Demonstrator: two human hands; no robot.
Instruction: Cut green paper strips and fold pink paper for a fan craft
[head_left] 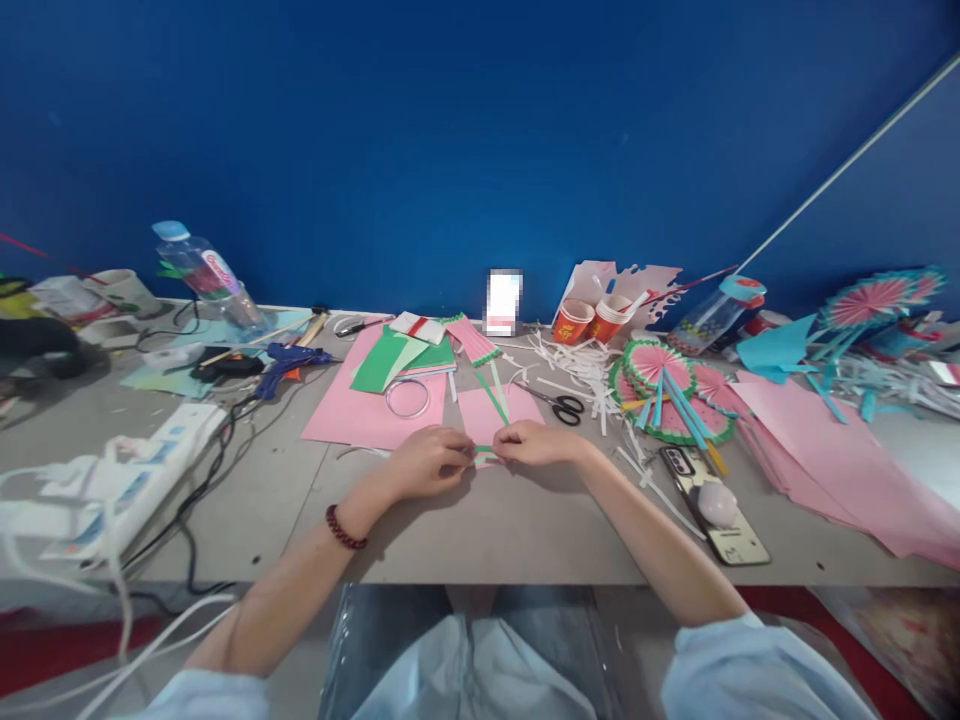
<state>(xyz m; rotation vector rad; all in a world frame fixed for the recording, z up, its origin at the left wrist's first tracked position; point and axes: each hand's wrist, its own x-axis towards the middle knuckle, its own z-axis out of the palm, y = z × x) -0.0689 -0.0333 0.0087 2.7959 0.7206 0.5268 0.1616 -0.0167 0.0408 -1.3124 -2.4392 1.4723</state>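
Note:
My left hand [433,461] and my right hand [531,443] are close together over the near edge of a pink sheet [480,408]. A short green strip [485,449] lies between them, its ends at my fingertips, and both hands pinch it. A longer green strip [491,398] slants across the pink sheet up to my right hand. Beside it is a pale strip [499,385]. Black scissors [568,408] lie just to the right of the sheet. Left of it, a roll of clear tape [407,398] rests on a larger pink sheet [341,410].
Green paper [386,358], a blue glue gun [285,366] and a power strip [142,480] with cables are on the left. To the right are red paper cups [574,320], white paper shreds, watermelon fans [660,375], a phone [716,505] and pink sheets [847,460].

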